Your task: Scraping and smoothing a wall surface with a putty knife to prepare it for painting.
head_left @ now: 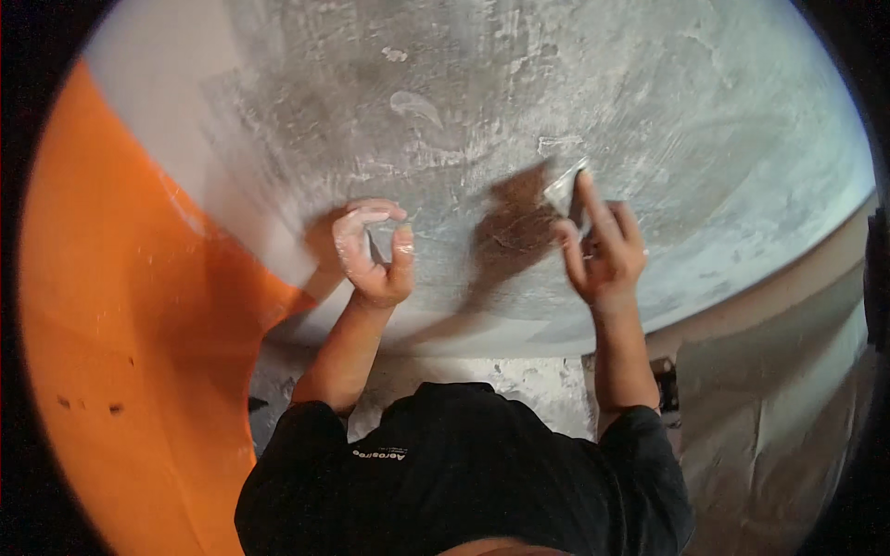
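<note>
My right hand (607, 255) grips a small flat filler spreader (564, 188), its pale blade against the broad, curved grey surface (464, 120). The index finger lies stretched along the blade, and the thumb is on its near side. To the left, my left hand (374, 250) is curled into a ring above the same surface, thumb tip close to the fingertips. White paste or dust coats its fingers. Whether something thin sits in that pinch I cannot make out. Smeared whitish filler streaks the grey area, with a thicker light patch (417, 107) ahead of my left hand.
An orange painted section (139, 324) curves along the left, bordered by a pale band (167, 102). Greyish sheeting (769, 398) hangs at the lower right. Below the curved edge shows a white-spotted floor (547, 380). Shadows of my arms fall across the surface.
</note>
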The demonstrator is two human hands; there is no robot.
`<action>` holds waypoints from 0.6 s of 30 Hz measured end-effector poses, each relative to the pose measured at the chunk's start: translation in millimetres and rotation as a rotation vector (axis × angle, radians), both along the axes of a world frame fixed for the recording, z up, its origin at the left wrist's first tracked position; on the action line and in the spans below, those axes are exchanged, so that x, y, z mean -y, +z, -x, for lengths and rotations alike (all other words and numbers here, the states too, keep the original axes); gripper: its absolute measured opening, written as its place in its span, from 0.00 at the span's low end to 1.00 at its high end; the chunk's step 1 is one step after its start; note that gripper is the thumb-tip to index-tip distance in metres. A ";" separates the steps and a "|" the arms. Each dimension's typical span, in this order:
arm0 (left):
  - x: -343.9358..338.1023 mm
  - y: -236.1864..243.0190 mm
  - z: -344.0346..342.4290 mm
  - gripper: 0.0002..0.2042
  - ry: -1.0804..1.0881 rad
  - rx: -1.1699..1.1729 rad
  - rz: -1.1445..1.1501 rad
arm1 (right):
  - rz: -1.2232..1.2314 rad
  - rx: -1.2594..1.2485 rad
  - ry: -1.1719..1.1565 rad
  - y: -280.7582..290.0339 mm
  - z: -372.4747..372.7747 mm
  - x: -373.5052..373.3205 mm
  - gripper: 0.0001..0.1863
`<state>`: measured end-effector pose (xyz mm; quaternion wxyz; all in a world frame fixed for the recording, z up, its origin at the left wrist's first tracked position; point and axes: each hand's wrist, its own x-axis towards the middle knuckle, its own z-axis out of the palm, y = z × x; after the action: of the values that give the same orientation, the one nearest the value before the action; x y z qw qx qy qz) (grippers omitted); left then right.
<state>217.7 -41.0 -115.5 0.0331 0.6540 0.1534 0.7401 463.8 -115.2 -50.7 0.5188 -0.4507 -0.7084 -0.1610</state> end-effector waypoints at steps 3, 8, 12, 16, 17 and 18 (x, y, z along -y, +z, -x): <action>-17.2 21.6 11.1 0.08 -0.040 -0.066 -0.153 | -0.050 0.064 -0.072 -4.9 10.4 -7.7 0.30; -36.5 31.9 -9.9 0.07 -0.026 0.023 -0.346 | 0.098 0.093 -0.115 -38.8 37.8 -10.8 0.32; -42.9 26.4 -3.8 0.08 -0.006 -0.073 -0.385 | 0.041 0.049 -0.201 -37.5 46.8 -20.4 0.32; -43.8 22.5 0.8 0.09 0.032 -0.064 -0.404 | 0.014 0.005 -0.262 -27.9 60.0 -20.9 0.32; -43.3 21.7 -0.3 0.10 0.035 -0.072 -0.395 | 0.041 -0.001 -0.248 -39.7 60.4 -18.4 0.32; -42.0 21.2 -0.2 0.11 0.044 -0.082 -0.384 | 0.069 -0.006 -0.229 -49.8 62.3 -16.1 0.32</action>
<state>217.9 1.0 -94.3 -0.1147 0.6744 0.0248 0.7290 401.4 -99.2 -100.5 0.4833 -0.5469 -0.6557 -0.1935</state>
